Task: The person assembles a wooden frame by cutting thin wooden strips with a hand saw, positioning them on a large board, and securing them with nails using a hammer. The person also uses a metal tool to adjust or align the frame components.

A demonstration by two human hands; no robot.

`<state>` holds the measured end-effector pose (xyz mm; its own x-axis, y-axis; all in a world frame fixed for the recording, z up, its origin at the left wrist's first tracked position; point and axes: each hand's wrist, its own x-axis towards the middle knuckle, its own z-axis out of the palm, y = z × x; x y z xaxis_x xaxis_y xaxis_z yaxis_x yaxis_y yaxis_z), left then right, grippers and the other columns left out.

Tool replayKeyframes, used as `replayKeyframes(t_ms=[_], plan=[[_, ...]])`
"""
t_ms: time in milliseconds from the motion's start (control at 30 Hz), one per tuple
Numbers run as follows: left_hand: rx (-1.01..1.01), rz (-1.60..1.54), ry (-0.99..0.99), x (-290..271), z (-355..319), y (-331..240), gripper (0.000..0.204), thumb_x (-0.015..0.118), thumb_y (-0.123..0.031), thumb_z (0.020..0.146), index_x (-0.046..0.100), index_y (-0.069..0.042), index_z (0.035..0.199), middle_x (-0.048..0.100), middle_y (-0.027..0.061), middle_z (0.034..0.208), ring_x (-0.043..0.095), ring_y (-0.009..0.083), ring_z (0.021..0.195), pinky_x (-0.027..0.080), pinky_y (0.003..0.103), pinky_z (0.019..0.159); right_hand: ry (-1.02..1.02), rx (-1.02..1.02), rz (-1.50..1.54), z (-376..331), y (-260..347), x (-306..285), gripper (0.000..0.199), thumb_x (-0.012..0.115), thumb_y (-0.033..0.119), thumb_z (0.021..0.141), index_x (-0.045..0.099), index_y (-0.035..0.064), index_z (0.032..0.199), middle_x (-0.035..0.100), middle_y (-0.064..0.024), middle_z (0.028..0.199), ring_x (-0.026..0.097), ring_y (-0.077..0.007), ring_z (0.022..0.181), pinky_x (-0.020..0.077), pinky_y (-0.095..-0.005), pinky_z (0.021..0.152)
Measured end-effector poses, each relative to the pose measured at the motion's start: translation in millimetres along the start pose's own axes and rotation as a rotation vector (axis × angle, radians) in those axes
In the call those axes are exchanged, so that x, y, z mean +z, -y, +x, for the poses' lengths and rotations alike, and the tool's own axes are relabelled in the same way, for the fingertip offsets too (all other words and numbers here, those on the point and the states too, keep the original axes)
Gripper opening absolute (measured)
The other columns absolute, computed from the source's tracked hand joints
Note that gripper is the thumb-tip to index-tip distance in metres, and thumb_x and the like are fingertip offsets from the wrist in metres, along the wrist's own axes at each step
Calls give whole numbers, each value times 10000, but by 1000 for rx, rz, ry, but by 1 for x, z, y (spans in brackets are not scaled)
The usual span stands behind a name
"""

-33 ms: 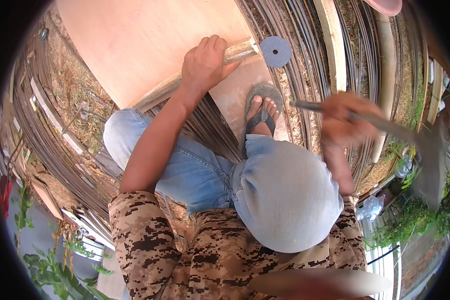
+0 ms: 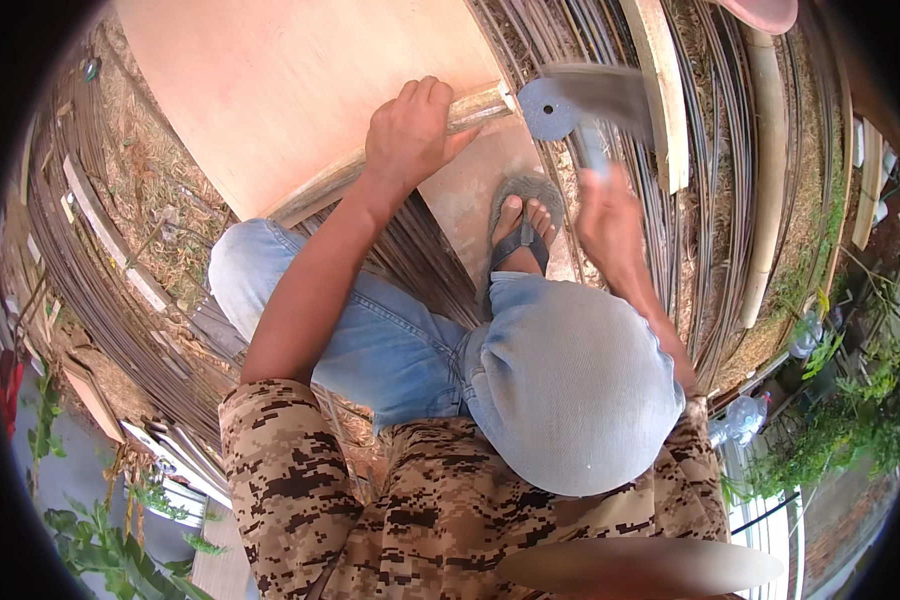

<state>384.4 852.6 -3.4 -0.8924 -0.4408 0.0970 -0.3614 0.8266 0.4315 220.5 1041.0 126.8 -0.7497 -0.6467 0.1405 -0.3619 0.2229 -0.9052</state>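
Note:
My left hand [image 2: 407,135] is wrapped round a wooden batten [image 2: 330,178] along the near edge of a plywood panel [image 2: 300,80]. My right hand [image 2: 612,225] grips the handle of a hammer [image 2: 592,148]. The hammer's head is smeared by motion, close to a grey disc with a centre hole [image 2: 548,108]. That disc lies just right of the batten's end. Below the panel, my sandalled foot [image 2: 525,235] rests on a flat brownish board [image 2: 470,185].
Long thin metal rods [image 2: 705,240] run along the ground on both sides. Among those on the right lie a squared timber [image 2: 660,90] and a round pole [image 2: 765,200]. Clear plastic bottles [image 2: 745,415] and green plants [image 2: 820,450] are at the lower right.
The hammer has swung from the far right, inward and up to beside the disc. My right hand moved left with it. My left hand still grips the batten.

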Motion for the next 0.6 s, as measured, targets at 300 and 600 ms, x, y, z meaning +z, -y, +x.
replayKeyframes(t_ms=[300, 600], plan=[[25, 23, -14, 6, 4, 1, 495, 859, -392, 719, 598, -37, 947, 615, 88, 905, 642, 253, 871, 558, 361, 660, -355, 17, 256, 64, 43, -76, 544, 487, 606, 1026, 539, 78, 907, 479, -11, 608, 401, -66, 437, 324, -238, 344], [9, 23, -42, 4, 8, 1, 508, 876, -370, 715, 573, -33, 946, 604, 94, 892, 641, 269, 853, 543, 376, 646, 180, 293, -471, -34, -46, 16, 327, 518, 236, 1013, 649, -1, 1196, 679, -309, 956, 652, -486, 909, 536, -500, 796]])
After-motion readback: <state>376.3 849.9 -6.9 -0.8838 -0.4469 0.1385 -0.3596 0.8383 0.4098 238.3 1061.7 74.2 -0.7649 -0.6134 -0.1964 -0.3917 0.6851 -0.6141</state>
